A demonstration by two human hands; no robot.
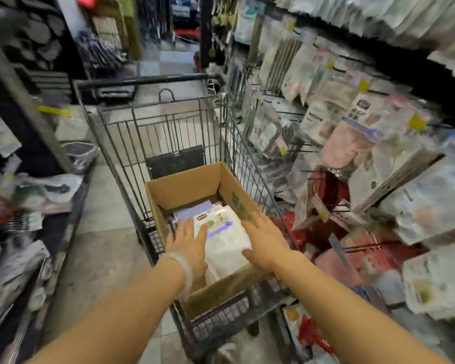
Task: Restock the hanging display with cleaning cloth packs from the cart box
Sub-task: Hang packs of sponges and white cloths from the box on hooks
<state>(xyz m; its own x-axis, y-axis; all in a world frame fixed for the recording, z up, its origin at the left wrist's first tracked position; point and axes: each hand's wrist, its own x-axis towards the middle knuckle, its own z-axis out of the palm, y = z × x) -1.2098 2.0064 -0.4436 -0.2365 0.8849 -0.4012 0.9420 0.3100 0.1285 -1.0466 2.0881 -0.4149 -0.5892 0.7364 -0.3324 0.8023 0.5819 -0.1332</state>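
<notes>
An open cardboard box [184, 183] sits inside a dark wire shopping cart [168, 127]. Clear packs of white cleaning cloths [226, 237] lie stacked in the box, with a purple-topped pack behind them. My left hand [188, 244] reaches into the box at the left side of the top pack, fingers spread. My right hand [264, 239] hovers over the pack's right side, by the box's right wall, fingers apart. Neither hand has closed on a pack. The hanging display [352, 132] of bagged cloths on hooks stands to the right of the cart.
Red packs [326, 185] hang low beside the cart on the right. A low shelf [32, 195] of mixed goods runs along the left. Tiled aisle floor [103, 211] lies between the left shelf and the cart. The image is blurred.
</notes>
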